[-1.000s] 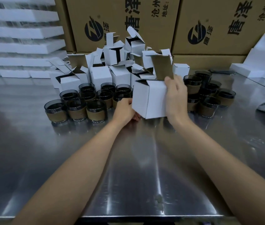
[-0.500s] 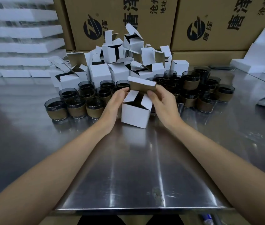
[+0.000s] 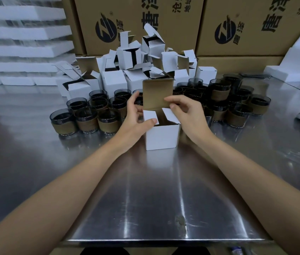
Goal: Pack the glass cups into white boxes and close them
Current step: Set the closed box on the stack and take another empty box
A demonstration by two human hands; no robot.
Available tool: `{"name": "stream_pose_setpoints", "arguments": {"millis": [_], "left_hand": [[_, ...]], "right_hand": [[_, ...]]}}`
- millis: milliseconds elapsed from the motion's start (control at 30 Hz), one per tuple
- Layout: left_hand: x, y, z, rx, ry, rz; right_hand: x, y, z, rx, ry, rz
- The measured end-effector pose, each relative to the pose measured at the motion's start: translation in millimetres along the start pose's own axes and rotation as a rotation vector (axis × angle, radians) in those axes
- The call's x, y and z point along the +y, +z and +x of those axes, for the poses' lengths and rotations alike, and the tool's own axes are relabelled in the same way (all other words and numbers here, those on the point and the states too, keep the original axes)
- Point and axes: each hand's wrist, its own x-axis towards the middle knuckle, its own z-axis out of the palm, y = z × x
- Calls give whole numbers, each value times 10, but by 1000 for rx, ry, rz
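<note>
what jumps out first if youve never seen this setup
The open white box stands mid-way across the steel table with its brown-lined lid flap up, and the left hand and right hand hold its flaps. Just behind it, dark glass cups in brown sleeves crowd both sides. Farther back, a heap of open-flapped white boxes is piled against big brown cartons.

The white box (image 3: pixel 162 137) set down, turned square-on, lid flap (image 3: pixel 157 93) raised upright
</note>
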Motion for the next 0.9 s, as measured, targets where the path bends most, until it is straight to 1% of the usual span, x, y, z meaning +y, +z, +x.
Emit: {"name": "stream_pose_setpoints", "arguments": {"millis": [133, 233, 300, 400, 467, 600, 667, 733, 800, 900], "left_hand": [[7, -40, 27, 22, 21, 21], [14, -68, 31, 8, 35, 29], [12, -69, 29, 6, 35, 31], [-4, -69, 40, 15, 40, 27], [-16, -72, 45, 15, 49, 30], [-47, -80, 39, -34, 7, 38], [-44, -86, 35, -45, -27, 120], [-40, -101, 36, -17, -36, 217], [-35, -135, 34, 13, -6, 286], [-6, -188, 21, 55, 91, 361]], "right_hand": [[-26, 35, -21, -131, 65, 3], [-32, 30, -39, -230, 21, -69], [-24, 21, -21, -262, 26, -84], [2, 33, 17, -280, 66, -185], [14, 31, 37, -304, 58, -283], [10, 36, 55, -312, 74, -365], [4, 45, 58, -301, 67, -381], [4, 42, 54, -281, 57, -391], [0, 36, 44, -273, 72, -393], [-17, 24, 37, -247, 105, -375]]}}
